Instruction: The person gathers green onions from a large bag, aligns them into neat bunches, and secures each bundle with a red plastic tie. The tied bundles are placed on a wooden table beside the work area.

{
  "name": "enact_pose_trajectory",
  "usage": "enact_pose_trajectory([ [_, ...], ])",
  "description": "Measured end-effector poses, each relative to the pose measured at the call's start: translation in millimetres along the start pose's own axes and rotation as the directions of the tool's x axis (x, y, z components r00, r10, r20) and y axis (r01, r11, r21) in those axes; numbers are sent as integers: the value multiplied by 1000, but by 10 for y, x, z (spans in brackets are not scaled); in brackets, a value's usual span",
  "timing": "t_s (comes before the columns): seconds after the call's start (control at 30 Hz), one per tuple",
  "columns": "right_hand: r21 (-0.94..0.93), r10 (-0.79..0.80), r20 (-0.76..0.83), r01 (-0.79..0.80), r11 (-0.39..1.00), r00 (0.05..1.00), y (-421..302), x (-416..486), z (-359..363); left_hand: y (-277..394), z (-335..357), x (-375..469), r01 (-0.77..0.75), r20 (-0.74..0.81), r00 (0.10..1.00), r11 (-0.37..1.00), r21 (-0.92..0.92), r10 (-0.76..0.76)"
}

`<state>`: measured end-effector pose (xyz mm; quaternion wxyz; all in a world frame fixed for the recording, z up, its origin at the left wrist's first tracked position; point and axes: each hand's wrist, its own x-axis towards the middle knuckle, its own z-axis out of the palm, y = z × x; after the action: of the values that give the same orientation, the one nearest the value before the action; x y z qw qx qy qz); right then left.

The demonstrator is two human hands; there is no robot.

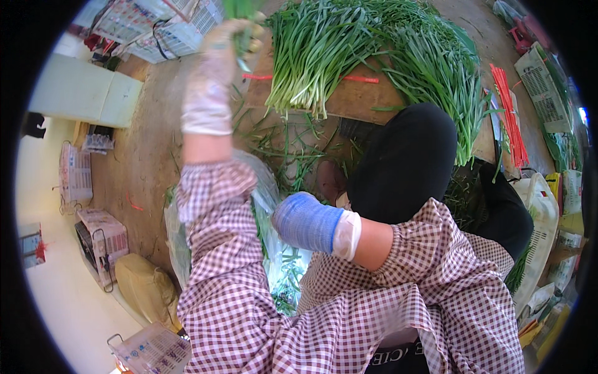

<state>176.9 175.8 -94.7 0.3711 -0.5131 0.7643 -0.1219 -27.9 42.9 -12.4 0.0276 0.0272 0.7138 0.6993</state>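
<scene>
My left hand [236, 39], in a pale thin glove and blurred, is stretched out at the top and gripping a small bunch of green stalks [242, 44]. Just right of it, a thick bundle of garlic chives [317, 56] lies across a red tie strip [362, 80] on a wooden board [364, 100]. My right hand [306, 222] wears a blue knitted glove over a white one and is held near my lap, beside a clear plastic bag [275, 248] with greens inside. Its fingers point down and away, hidden from view.
A larger heap of chives [437, 70] covers the board's right side. Red tie strips [509, 117] lie beside a knife [496, 121]. Leaf scraps [299, 159] litter the floor. Plastic crates [103, 238] line the left, near a tan sack [142, 285]; a white basket [537, 233] stands right.
</scene>
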Motion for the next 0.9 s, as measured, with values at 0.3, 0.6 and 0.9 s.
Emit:
enact_pose_trajectory([
  [0.3,357,158,-700,149,922,697,986,-1278,-725,-823,376,288,652,131,750,758,22,-649],
  [0.6,50,211,-814,-297,953,541,2510,-789,-1585,-591,353,475,337,-37,888,595,730,-458],
  [0.9,56,150,-846,-194,979,511,2800,-234,-1240,-940,226,459,58,-14,996,527,848,-86],
])
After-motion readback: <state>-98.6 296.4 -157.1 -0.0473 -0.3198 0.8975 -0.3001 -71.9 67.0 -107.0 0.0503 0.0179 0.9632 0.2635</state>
